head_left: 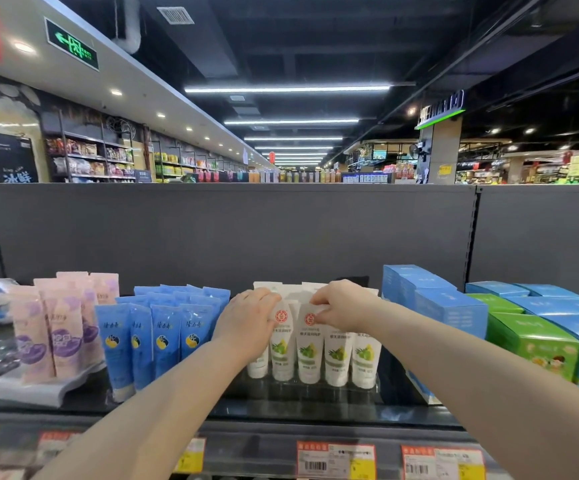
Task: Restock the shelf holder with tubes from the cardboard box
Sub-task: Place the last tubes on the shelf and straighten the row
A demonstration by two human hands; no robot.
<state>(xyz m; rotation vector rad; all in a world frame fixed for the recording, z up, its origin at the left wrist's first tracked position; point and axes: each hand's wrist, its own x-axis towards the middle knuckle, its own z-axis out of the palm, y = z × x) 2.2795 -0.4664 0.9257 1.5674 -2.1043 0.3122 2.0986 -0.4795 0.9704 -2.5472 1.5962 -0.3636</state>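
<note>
Several white tubes [310, 355] with green fruit prints and red round marks stand cap-down in a clear shelf holder [315, 389] at the middle of the shelf. My left hand [246, 320] curls round the top of a tube at the left end of the front row. My right hand [345, 304] pinches the flat top edge of a tube near the middle of the row. More white tube tops show behind my hands. The cardboard box is not in view.
Blue tubes [163, 337] stand left of the holder, pink and purple tubes [56, 327] on a white stand further left. Blue cartons [433, 303] and green cartons [537, 344] fill the right. A grey back panel [229, 233] rises behind. Price tags [336, 460] line the shelf's front edge.
</note>
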